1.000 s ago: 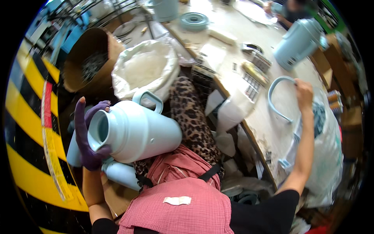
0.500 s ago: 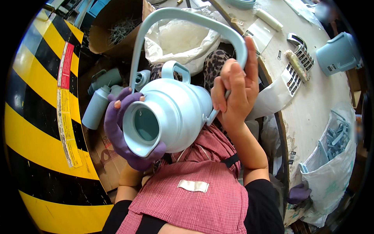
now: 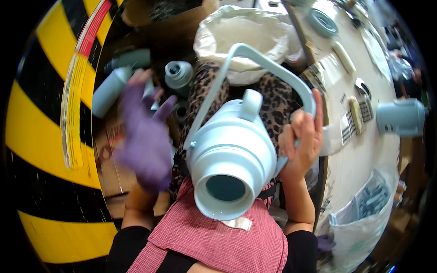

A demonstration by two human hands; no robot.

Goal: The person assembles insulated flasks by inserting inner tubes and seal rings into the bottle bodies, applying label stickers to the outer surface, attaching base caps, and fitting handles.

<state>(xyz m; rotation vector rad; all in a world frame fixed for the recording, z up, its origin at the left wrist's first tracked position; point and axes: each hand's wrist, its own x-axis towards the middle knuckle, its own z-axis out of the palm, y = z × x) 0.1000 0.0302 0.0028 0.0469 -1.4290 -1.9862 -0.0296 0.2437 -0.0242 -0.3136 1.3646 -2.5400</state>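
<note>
A light blue thermos jug (image 3: 236, 152) hangs tilted over my lap, its uncapped round mouth facing me and its large bail handle raised. My right hand (image 3: 301, 144) is closed around the right side of that handle, index finger stretched along it. At the left, my left hand (image 3: 145, 136), in a purple glove with bare fingertips, is off the jug. Its fingers are apart, slightly smeared by motion, and reach toward several blue bottles. A pale blue bottle (image 3: 109, 93) lies beside its fingertips. Another, open-necked bottle (image 3: 180, 75) stands farther right.
A white sack (image 3: 241, 36) stands beyond my knees. On the right-hand table (image 3: 359, 150) are a blue jug (image 3: 400, 117), a ring-shaped blue part (image 3: 322, 22), label sheets and a plastic bag of blue pieces (image 3: 368, 223). A yellow-black striped panel (image 3: 41, 132) borders the left.
My left hand has let go of the jug's neck and moved left toward the bottles. The jug has swung right and lower, mouth now toward me; my right hand keeps its handle.
</note>
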